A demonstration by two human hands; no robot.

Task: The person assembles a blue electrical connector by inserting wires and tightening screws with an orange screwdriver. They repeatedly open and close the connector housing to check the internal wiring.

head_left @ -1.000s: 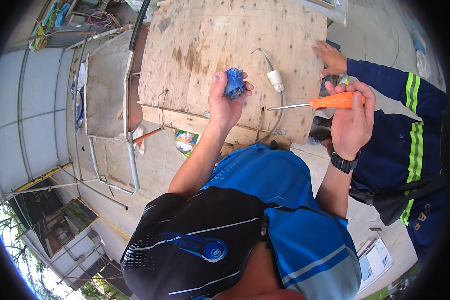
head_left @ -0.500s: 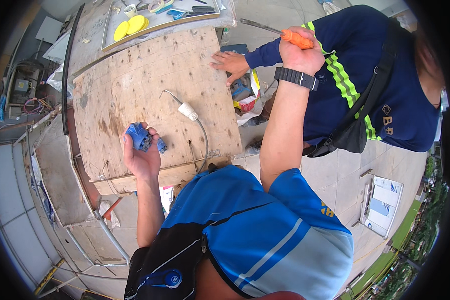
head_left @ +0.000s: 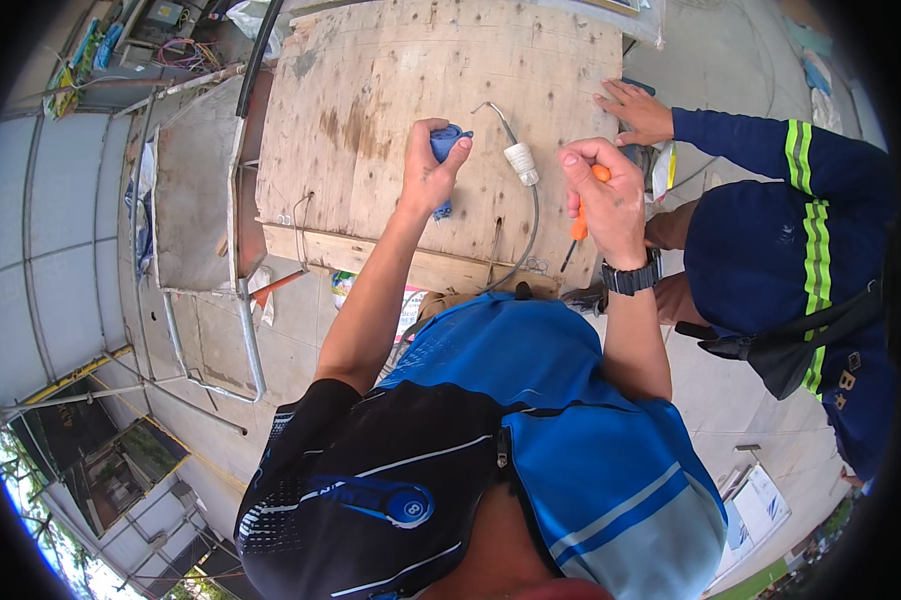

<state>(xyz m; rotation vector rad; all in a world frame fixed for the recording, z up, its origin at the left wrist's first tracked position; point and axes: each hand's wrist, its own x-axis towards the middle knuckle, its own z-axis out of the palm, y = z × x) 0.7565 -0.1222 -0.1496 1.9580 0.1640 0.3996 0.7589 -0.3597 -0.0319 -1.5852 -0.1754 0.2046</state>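
Right hand point(head_left: 606, 195) clamped on the orange handle of a screwdriver point(head_left: 578, 228), its dark shaft angled back toward the body, a person in a blue and black shirt point(head_left: 560, 350) stands at a plywood worktop point(head_left: 540, 60). A black watch point(head_left: 632, 272) circles the right wrist. Well apart from the tool, the left hand point(head_left: 432, 165) is closed around a blue part point(head_left: 448, 142), much of it hidden by fingers and thumb. A smaller blue piece point(head_left: 442, 210) shows just beside the left wrist, seemingly lying on the board. Between the two hands, a white fitting point(head_left: 520, 163) rests on the wood, a grey cable point(head_left: 533, 230) running through it to a hooked end. Past the right hand, a co-worker's hand point(head_left: 640, 115) lies at the worktop's right edge, below a navy sleeve point(head_left: 740, 140).

The step appears to be one of holding part and tool ready, the screwdriver touching neither. Bringing the two together would call for turning the right wrist until the tip faces the left hand, with the blue part gripped firmly and its working side exposed.
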